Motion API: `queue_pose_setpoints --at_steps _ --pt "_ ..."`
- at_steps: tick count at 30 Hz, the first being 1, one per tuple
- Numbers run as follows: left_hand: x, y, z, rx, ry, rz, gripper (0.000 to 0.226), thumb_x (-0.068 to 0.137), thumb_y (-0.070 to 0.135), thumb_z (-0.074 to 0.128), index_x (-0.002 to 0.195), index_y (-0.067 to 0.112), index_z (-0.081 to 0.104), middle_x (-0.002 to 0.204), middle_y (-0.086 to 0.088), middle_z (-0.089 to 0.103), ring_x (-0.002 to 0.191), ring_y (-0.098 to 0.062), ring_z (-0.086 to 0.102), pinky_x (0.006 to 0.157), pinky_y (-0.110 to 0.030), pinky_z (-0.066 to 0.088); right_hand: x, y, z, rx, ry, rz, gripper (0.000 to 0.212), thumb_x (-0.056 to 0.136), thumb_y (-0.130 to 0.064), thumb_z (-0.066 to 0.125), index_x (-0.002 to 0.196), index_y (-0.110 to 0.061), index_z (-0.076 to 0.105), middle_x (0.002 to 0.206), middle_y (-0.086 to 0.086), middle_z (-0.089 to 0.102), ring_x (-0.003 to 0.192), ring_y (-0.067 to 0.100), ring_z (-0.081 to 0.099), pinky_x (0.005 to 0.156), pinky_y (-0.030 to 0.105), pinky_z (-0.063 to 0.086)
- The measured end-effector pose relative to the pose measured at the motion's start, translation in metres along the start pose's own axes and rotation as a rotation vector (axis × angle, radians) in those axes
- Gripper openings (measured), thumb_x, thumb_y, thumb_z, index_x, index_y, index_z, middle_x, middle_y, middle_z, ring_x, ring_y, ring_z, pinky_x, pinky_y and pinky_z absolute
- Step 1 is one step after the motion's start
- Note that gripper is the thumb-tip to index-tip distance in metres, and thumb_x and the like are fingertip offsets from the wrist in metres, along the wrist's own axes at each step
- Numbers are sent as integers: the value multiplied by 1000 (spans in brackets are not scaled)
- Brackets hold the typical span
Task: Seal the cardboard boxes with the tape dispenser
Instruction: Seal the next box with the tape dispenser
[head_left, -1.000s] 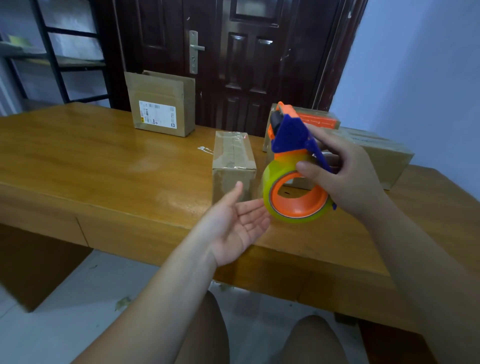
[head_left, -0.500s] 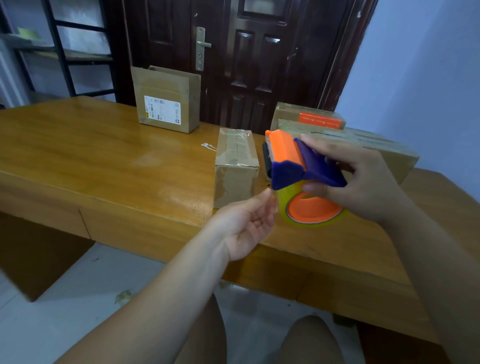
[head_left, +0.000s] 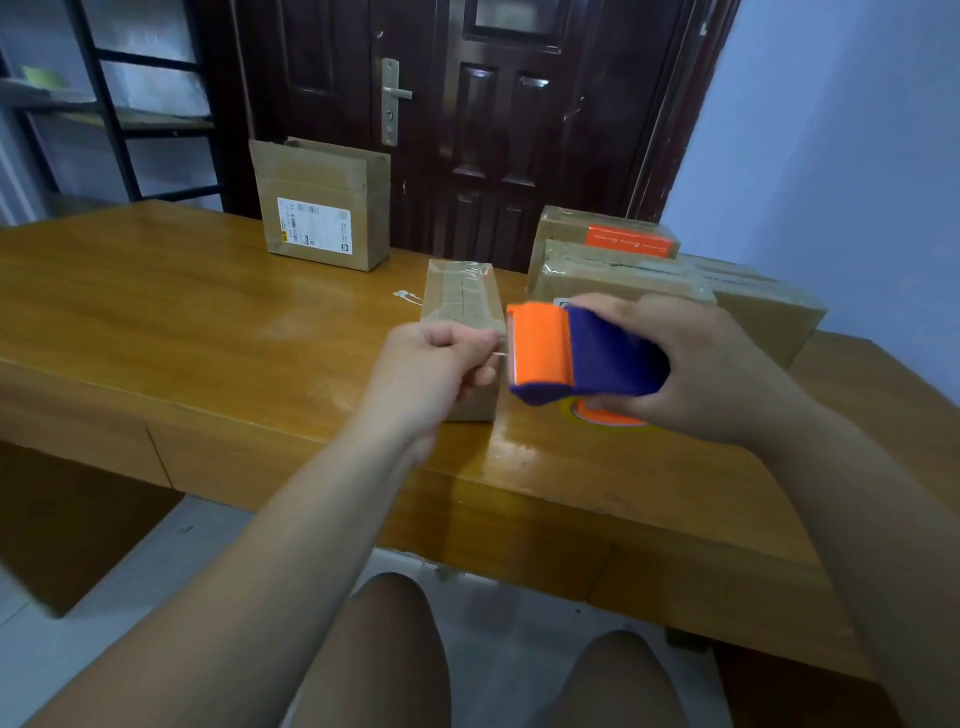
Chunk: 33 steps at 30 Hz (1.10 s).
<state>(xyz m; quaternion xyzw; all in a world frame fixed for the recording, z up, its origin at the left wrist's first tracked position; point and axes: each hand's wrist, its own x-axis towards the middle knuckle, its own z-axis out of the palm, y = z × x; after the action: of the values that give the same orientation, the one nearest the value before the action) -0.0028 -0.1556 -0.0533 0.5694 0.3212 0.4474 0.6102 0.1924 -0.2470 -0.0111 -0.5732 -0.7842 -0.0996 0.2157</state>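
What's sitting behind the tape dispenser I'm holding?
Behind the tape dispenser in your right hand is a stack of taped cardboard boxes, one with an orange label. Their lower fronts are hidden by the dispenser and hand.

Box label print too small, unreadable

Left hand: bare; no glove, ring or watch is seen.
Right hand: bare; no glove, ring or watch is seen.
Forearms: uncovered to the frame edge; no sleeves are seen.
Knees: uncovered at the lower edge; no garment hem is visible there.
Markings: none are noted on hands or arms.
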Motion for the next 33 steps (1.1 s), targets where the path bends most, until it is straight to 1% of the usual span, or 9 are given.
queue_pose_setpoints --at_steps 4,8,11,15,18,22,25,28,33 --pt "4 11 -17 43 -66 -44 17 88 16 63 73 13 70 62 0 62 58 -8 55 54 -21 44 -7 6 7 309 101 119 69 65 -65 67 126 -52 37 114 -38 50 102 -10 51 78 3 40" --pt "8 17 -36 -71 -21 -146 14 90 11 58 81 3 65 57 -1 58 52 -8 51 48 -16 42 -4 8 9 567 233 165 71 67 -55 73 129 -45 41 103 -20 64 93 4 61 74 15 48" --pt "3 20 -40 -33 31 -138 16 90 11 59 77 4 63 55 -1 57 52 -9 50 48 -17 42 6 1 12 367 156 125 82 66 -64 70 135 -38 35 123 -18 53 104 0 52 81 10 45" --pt "-6 27 -34 173 85 57 21 90 15 60 75 3 66 55 1 60 51 -5 54 50 -18 46 19 -1 14 160 125 25 83 71 -58 67 140 -25 35 123 -16 43 103 -6 38 78 -5 32" --pt "-6 32 -33 231 155 122 21 91 15 60 80 -3 65 56 3 61 50 -2 54 50 -16 46 26 1 12 131 113 25 83 71 -54 69 140 -24 36 123 -15 42 101 -2 41 77 -5 33" --pt "-1 31 -41 276 193 113 20 91 17 61 76 4 67 59 0 61 55 -5 55 54 -21 46 28 1 13 172 109 32 79 70 -53 70 136 -35 30 123 -17 41 97 -2 46 76 -4 35" --pt "2 28 -47 290 206 96 19 90 17 62 78 4 67 59 0 62 53 -4 55 53 -20 47 29 0 16 176 124 11 81 72 -56 69 139 -28 34 124 -17 40 100 -12 45 77 -4 36" --pt "1 24 -48 343 248 133 18 90 18 62 76 8 68 60 1 63 52 0 56 52 -20 47 34 1 19 107 100 -26 81 74 -54 69 139 -19 37 125 -11 46 101 -7 40 77 -2 36" --pt "6 29 -62 442 280 210 16 88 21 64 74 15 68 58 7 65 53 1 57 54 -20 45 37 12 21 70 2 10 78 73 -50 75 138 -25 38 126 -9 51 102 -7 39 72 1 36"
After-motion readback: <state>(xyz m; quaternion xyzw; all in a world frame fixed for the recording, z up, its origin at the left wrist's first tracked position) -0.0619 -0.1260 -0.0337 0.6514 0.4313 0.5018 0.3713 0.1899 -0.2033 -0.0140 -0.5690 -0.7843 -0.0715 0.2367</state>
